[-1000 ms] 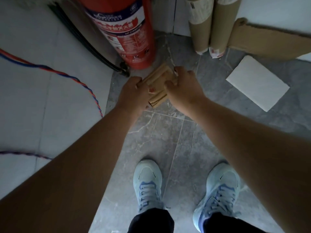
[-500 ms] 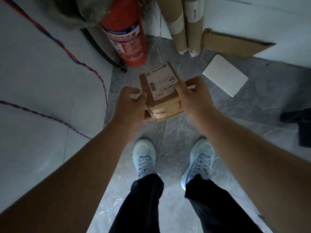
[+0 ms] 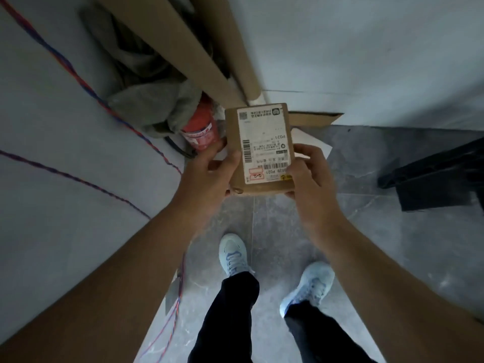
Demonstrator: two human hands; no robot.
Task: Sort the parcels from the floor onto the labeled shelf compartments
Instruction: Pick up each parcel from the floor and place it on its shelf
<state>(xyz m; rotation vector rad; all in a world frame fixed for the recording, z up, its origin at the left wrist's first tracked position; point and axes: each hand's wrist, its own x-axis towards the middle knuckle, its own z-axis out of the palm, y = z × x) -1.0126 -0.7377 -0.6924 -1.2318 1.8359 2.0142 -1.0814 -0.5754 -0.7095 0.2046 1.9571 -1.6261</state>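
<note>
Head view: a brown cardboard parcel point(image 3: 258, 150) was held in the middle of the frame, above the grey tiled floor point(image 3: 366, 244), its broad face turned up toward the camera. A white shipping label point(image 3: 264, 145) covered most of that face; barcodes and the printed code "P021" could be read on it, and a small red-bordered box was seen at its lower left corner. The left hand point(image 3: 209, 176) was clamped on the parcel's left edge, the thumb laid over the top face and the fingers curled beneath. The right hand point(image 3: 309, 171) was clamped on the right edge in like manner, its fingers wrapped round the lower right corner. At the upper centre, long cardboard tubes point(image 3: 188, 48) were seen leaning, with a red fire extinguisher point(image 3: 200, 129) and a grey cloth point(image 3: 157, 100) just left of the parcel. A red-and-blue twisted cable point(image 3: 78, 74) ran across the pale surface on the left side. A black object point(image 3: 440, 176) lay at the right edge. Two light-blue shoes point(image 3: 233, 254) and dark trouser legs point(image 3: 227, 323) were shown at the bottom.
</note>
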